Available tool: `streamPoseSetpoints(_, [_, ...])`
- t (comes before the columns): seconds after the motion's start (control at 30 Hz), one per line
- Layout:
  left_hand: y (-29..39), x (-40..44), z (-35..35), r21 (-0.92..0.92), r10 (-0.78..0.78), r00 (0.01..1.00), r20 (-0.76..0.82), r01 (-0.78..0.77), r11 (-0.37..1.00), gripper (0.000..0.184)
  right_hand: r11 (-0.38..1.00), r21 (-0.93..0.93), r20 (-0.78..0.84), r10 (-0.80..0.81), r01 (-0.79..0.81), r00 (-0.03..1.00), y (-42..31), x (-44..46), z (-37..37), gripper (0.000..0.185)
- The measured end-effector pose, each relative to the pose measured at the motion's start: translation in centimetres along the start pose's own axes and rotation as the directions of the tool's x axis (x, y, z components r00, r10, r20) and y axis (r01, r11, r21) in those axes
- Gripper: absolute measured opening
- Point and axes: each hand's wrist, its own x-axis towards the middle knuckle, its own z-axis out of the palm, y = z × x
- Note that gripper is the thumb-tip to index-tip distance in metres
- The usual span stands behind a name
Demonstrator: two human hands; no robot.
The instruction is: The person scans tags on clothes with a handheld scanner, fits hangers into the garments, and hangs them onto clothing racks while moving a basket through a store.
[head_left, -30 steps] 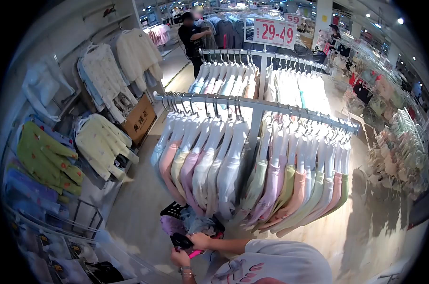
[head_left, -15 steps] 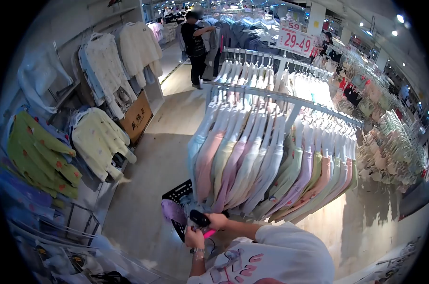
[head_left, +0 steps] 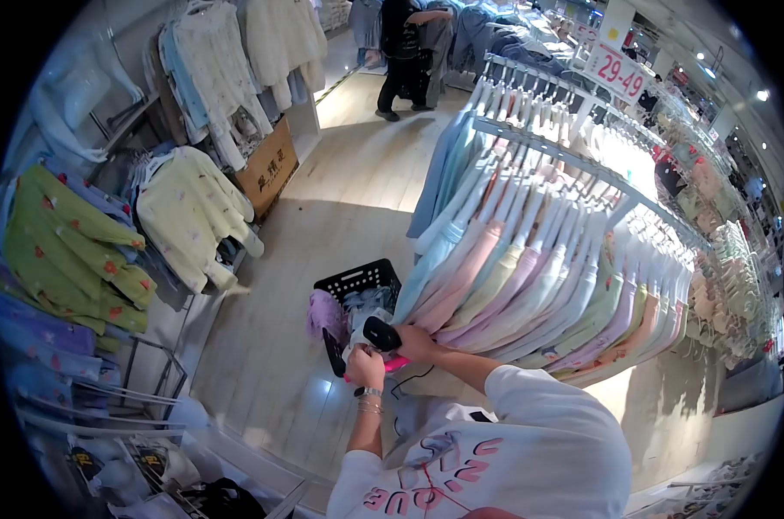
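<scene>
My right hand [head_left: 416, 343] is closed around a black handheld device [head_left: 380, 333], just above a black basket [head_left: 357, 279] with a pink edge. Beside it my left hand [head_left: 365, 367] is closed at whitish material [head_left: 358, 333] under the device; exactly what its fingers grip is too small to tell. Inside the basket lie grey-blue clothes [head_left: 368, 301], and a purple item [head_left: 325, 315] hangs over its left side. A dark cable runs below my right hand.
A rack of pastel garments [head_left: 496, 285] on white hangers stands right of the basket. Shirts [head_left: 193, 216] hang along the left wall near a cardboard box [head_left: 268, 169]. A person [head_left: 400, 52] in black stands at the far aisle. A price sign [head_left: 617, 72] tops the rack.
The view has swung so the rack sits further right and the basket shows more fully. My hands, with the black device, have moved rightward and up in the view.
</scene>
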Motion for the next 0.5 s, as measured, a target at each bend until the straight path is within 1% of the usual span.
streamPoseSetpoints(0.1, [-0.6, 3.4, 0.7, 0.009, 0.080, 0.997, -0.014, -0.080, 0.997, 0.013, 0.999, 0.016, -0.011, 0.037, -0.036, 0.999, -0.8, 2.6, -0.4, 0.044])
streamPoseSetpoints(0.13, [-0.5, 4.7, 0.6, 0.027, 0.114, 0.993, 0.011, -0.114, 0.993, 0.015, 0.999, 0.031, -0.023, 0.045, -0.044, 0.999, -0.8, 3.8, -0.5, 0.043])
streamPoseSetpoints(0.23, [-0.9, 8.3, 1.4, 0.083, 0.103, 0.992, 0.074, -0.109, 0.991, 0.017, 0.991, 0.088, -0.049, 0.103, -0.099, 0.993, -1.8, 5.5, -0.3, 0.041])
streamPoseSetpoints(0.27, [-0.8, 9.5, 1.7, 0.113, 0.072, 0.991, 0.116, -0.085, 0.990, 0.017, 0.987, 0.102, -0.061, 0.131, -0.125, 0.989, -2.5, 5.9, -0.7, 0.040])
streamPoseSetpoints(0.3, [-0.8, 10.7, 1.9, 0.112, 0.092, 0.987, 0.131, -0.107, 0.988, 0.017, 0.982, 0.112, -0.074, 0.158, -0.150, 0.985, -2.9, 6.5, -1.2, 0.040])
streamPoseSetpoints(0.37, [-0.9, 12.8, 2.2, 0.105, 0.130, 0.978, 0.161, -0.148, 0.983, 0.017, 0.985, 0.088, -0.104, 0.155, -0.147, 0.982, -2.6, 7.9, -0.6, 0.038])
streamPoseSetpoints(0.4, [-0.6, 13.8, 2.2, 0.111, 0.124, 0.978, 0.166, -0.143, 0.983, 0.017, 0.987, 0.074, -0.118, 0.153, -0.145, 0.981, -2.3, 8.7, -0.1, 0.037])
streamPoseSetpoints(0.5, [-0.2, 16.9, 2.9, 0.130, 0.153, 0.968, 0.201, -0.181, 0.975, 0.016, 0.972, 0.176, -0.167, 0.184, -0.155, 0.969, -1.6, 11.1, 1.1, 0.036])
